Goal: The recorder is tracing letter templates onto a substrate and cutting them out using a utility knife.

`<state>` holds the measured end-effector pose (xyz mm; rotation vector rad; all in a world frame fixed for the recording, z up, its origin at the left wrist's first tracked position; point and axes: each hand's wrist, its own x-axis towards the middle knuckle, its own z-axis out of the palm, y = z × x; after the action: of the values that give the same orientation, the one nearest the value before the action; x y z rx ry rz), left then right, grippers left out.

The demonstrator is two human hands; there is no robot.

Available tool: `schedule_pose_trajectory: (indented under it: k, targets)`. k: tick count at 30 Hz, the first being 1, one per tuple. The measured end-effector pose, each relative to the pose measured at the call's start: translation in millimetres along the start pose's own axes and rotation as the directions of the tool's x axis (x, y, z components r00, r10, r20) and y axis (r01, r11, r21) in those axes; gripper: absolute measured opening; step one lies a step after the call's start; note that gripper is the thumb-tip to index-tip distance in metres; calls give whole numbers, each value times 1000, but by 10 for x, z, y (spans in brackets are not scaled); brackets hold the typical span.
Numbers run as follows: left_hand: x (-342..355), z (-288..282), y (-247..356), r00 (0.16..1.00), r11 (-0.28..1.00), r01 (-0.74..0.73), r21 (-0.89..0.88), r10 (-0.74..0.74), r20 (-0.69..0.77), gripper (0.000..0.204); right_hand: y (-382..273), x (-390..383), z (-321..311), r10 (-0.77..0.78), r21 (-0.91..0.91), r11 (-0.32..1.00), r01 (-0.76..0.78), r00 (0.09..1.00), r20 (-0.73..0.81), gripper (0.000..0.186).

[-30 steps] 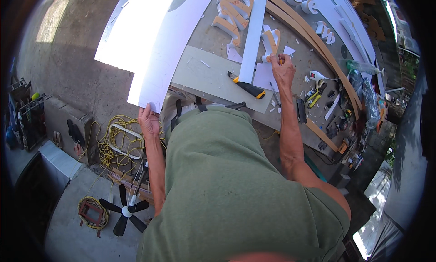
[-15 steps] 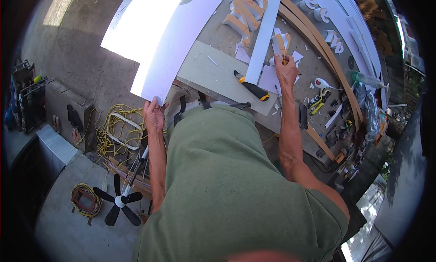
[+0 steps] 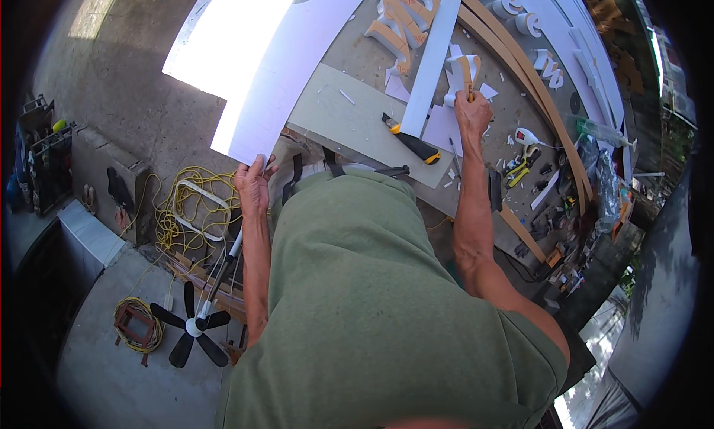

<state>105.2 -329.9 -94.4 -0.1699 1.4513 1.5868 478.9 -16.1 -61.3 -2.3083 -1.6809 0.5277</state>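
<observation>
My left hand (image 3: 253, 184) pinches the near corner of a large white sheet (image 3: 260, 124), with thumb and fingers closed on its edge. The sheet reaches away to the upper left and glares in the sun. Over the work table, my right hand (image 3: 473, 118) is closed on the near end of a raised letter (image 3: 466, 69) with a tan face and white sides. Its fingertips partly hide that end. Just left of this hand, a black and yellow utility knife (image 3: 413, 142) lies by the end of a long pale strip (image 3: 431, 65).
More tan-faced letters (image 3: 393, 39) and white letters (image 3: 528, 24) lie on the table. Long curved tan strips (image 3: 535, 87) cross its right side. A glue gun (image 3: 526, 137), yellow-handled pliers (image 3: 518, 175) and scraps lie right. A black-bladed fan (image 3: 195, 327) and yellow cable (image 3: 175, 213) are lower left.
My right hand has shifted slightly right, and the letter in it has turned a little. The white sheet's corner and my left hand have moved very slightly.
</observation>
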Motion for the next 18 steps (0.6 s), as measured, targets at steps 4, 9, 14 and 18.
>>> schedule_pose_trajectory:
  k: [4,9,14,18]
  targets:
    - [19,-34,-12,998,997,-67,49,66,6,25,-18,-1,-137,-31,80,996,35,998,-55,39]
    - [-138,-72,-102,997,996,-74,58,72,34,24,-620,-310,-370,-196,238,953,185,980,22,33]
    - [-386,-140,-172,1000,998,2,57,-2,-7,25,-1273,-750,27,-500,331,839,431,851,160,29]
    - [-500,-185,-204,997,995,78,67,-78,-3,29,-1680,-1003,487,-579,291,811,507,768,275,28]
